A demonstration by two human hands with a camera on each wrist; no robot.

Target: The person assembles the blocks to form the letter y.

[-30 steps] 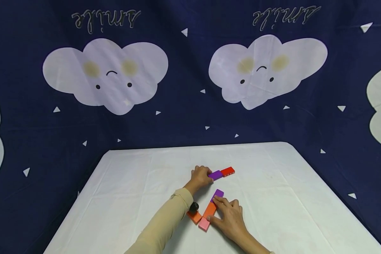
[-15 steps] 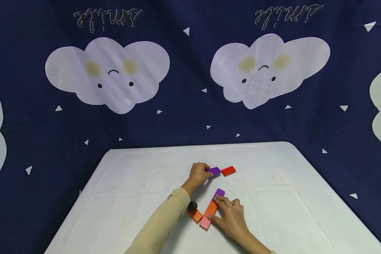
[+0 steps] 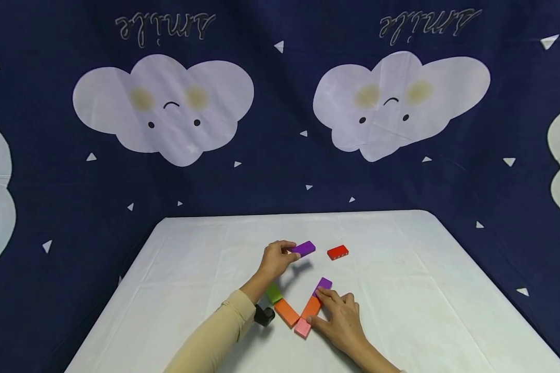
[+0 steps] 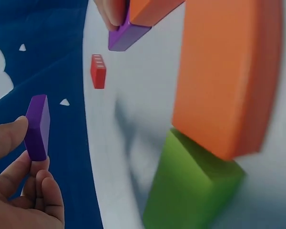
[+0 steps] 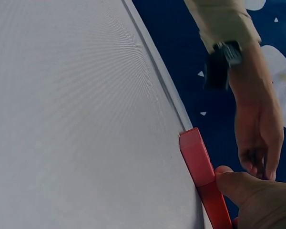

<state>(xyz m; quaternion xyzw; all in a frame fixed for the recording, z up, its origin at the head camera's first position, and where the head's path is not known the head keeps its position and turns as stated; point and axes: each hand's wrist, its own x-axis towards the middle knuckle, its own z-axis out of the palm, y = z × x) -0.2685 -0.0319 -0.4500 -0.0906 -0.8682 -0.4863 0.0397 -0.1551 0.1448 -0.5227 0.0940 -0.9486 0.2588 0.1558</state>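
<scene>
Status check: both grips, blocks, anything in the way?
Left grip: pinches purple block, off table. Right grip: touches pink-orange-purple row. Red block lies apart; no obstruction apparent.

Past the far edge of the white bench (image 3: 415, 300), I face a dark blue backdrop (image 3: 261, 199), which also shows beyond the left and right edges. Above the far left corner I see a pale cloud (image 3: 168, 132) with an upside-down face and yellowish cheeks; a second cloud (image 3: 385, 129) like it sits above the far edge, toward the right corner. Over each I find "smile" lettering (image 3: 181, 25), upside down. White triangles (image 3: 509, 161) dot the blue around me. The bench's far corners are rounded, its surface faintly creased.
</scene>
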